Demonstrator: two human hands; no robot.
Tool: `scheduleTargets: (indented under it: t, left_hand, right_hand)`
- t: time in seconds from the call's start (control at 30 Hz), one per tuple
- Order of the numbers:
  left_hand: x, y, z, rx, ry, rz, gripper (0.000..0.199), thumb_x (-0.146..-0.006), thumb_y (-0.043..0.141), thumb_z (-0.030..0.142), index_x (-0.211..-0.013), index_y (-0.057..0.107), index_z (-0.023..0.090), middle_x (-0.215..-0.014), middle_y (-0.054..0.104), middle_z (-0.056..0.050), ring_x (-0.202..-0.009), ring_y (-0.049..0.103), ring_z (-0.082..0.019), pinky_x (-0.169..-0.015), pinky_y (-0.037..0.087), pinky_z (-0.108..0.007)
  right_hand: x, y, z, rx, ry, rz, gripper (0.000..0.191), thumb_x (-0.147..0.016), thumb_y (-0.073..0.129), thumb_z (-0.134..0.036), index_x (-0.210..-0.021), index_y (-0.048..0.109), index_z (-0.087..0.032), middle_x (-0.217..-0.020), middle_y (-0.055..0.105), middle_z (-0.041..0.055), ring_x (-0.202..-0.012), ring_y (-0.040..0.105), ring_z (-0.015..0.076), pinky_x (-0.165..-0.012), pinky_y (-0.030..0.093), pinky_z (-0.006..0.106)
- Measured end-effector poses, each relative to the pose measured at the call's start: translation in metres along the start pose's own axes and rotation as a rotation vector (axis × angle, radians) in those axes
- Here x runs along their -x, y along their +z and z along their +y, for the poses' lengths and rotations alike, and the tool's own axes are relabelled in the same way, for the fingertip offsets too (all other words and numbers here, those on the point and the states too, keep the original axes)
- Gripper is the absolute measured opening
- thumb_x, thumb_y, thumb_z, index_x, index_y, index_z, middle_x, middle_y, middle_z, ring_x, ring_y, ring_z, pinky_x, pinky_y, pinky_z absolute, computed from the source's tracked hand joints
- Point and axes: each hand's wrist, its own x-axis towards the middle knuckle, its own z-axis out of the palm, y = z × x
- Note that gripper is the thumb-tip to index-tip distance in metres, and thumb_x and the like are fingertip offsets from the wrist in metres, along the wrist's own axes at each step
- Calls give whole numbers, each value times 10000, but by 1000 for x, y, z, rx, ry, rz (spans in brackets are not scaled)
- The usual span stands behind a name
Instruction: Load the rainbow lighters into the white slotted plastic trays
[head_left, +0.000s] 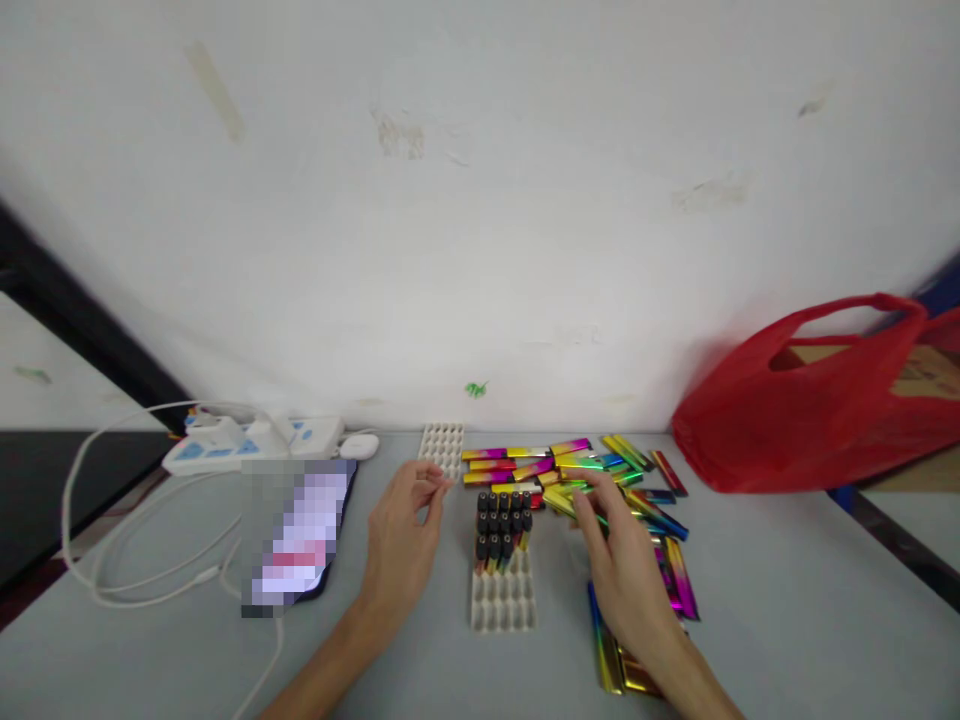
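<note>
White wall (480,220), scuffed and marked with a green patch, stood behind a grey table (420,660). On the table lay a pale tray (504,617), the landmark for all positions given. Black-topped tubes (493,523) stood upright in rows in its far part; bare sockets showed in its near part. Beyond the tray and to its right, shiny multicoloured tubes (491,479) were spread flat; more (606,650) lay to its right, by the forearm. Left of the tray, the left hand (405,520) was narrowed, thumb and fingertips close together; whether it held anything could not be told. Right of the tray, the right hand (622,545) reached over the flat tubes, fingers partly spread; its grip could not be told. A second tray (442,443) lay beyond and left of the tray; a phone (319,530) and power strip (321,440) lay farther left, a red bag (795,425) far right.
</note>
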Motion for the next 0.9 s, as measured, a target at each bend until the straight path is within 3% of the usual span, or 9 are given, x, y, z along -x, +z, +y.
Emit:
scheduleTargets:
  t: [0.07,0.13,0.2,0.33,0.43,0.53,0.6,0.73,0.9]
  left_hand:
    - [0,1,0,8,-7,-11,125,-977,613,318,-1086,597,259,-1060,805,-29,-1022,820,-240,-936,644,-401]
    - [0,1,0,-18,0,-13,157,-959,634,319,-1101,606,257,-1073,812,-32,-1015,819,-242,-960,630,-414]
    - [1,1,0,-57,10,-2,178,-949,647,335,-1105,617,254,-1046,806,-29,-954,813,-238,-892,627,-398]
    - [1,1,1,-108,-11,-22,218,-952,645,378,-1130,629,253,-947,792,-14,-845,788,-239,-673,562,-335]
    - [1,0,3,-114,-31,-58,233,-971,630,407,-1146,630,253,-851,780,5,-831,781,-248,-711,545,-349]
    - [2,1,4,-112,-32,-70,231,-978,616,415,-1142,639,253,-841,781,6,-840,777,-249,-752,541,-359]
    - [3,1,4,-105,-34,-78,235,-978,606,414,-1146,643,254,-847,780,3,-828,772,-248,-703,522,-341]
    - [4,2,4,-88,-46,-103,240,-981,595,404,-1163,635,253,-853,768,2,-810,758,-240,-644,496,-316]
    - [4,3,5,-66,-48,-127,248,-990,579,391,-1187,627,247,-874,756,-4,-799,743,-231,-647,501,-312]
  right_hand:
    - [-1,-3,-4,-148,149,-35,375,-1111,527,-579,-1255,628,-247,-758,590,-32,-633,548,192,-574,396,286]
    - [-4,-3,-6,-309,257,-54,421,-1019,663,-650,-1134,618,-248,-649,441,-91,-510,363,135,-479,244,255]
    - [-6,-2,-6,-444,325,-35,481,-901,811,-660,-1020,601,-243,-642,408,-107,-489,259,98,-458,158,245]
    - [-8,-1,-6,-612,421,5,545,-752,956,-611,-809,583,-217,-623,359,-109,-504,214,75,-462,130,240]
    - [-7,-1,-8,-708,480,-25,527,-764,946,-616,-758,623,-199,-604,336,-103,-513,232,82,-461,171,232]
    - [-6,0,-13,-803,455,-49,530,-794,916,-646,-745,632,-200,-688,519,-34,-603,462,123,-507,356,227]
    - [-5,0,-18,-896,453,-80,551,-807,888,-690,-775,602,-220,-758,580,-20,-612,500,128,-494,377,225]
    - [-5,-3,-21,-998,587,-247,572,-819,847,-743,-855,587,-235,-591,315,-120,-476,125,75,-418,111,213]
    - [-5,-2,-11,-995,647,-423,728,-853,729,-807,-621,327,-247,-573,175,-120,-502,52,74,-438,43,245]
